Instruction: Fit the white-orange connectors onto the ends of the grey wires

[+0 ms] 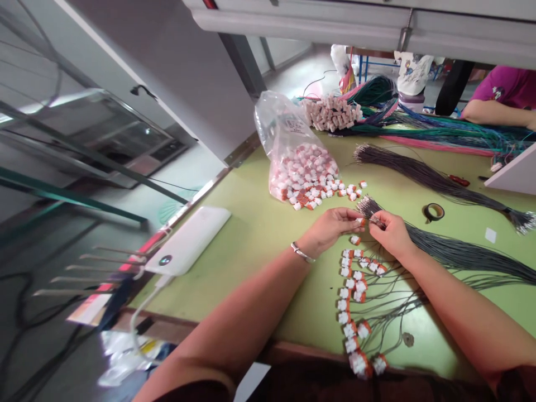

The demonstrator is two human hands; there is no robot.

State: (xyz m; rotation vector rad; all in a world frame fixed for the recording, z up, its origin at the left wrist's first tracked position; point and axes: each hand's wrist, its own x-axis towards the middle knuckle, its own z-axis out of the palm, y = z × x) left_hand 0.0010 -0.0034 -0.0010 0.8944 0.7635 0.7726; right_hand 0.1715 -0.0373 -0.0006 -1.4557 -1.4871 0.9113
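Observation:
Between thumb and fingers, my left hand (334, 228) pinches a small white-and-orange connector (360, 222). Close beside it, my right hand (389, 230) has its fingers pressed together at the tips of a bundle of dark wires (456, 248); a wire seems pinched there, though the fingertips partly hide it. Bare metal wire ends (365, 205) fan out just behind both hands. Below them, several connectors fitted on wires (344, 304) lie in a rough column along the green table. A clear plastic bag (293, 151) of the same connectors spills loose ones (352, 191) beyond my left hand.
A white power bank (190, 240) with a cable lies at the left edge. Black tape (434, 212) and a second dark wire bundle (431, 173) lie to the right. Coloured wires (435, 131) cross the back, near another person's arm (498, 114). A shelf (318, 28) overhangs the table.

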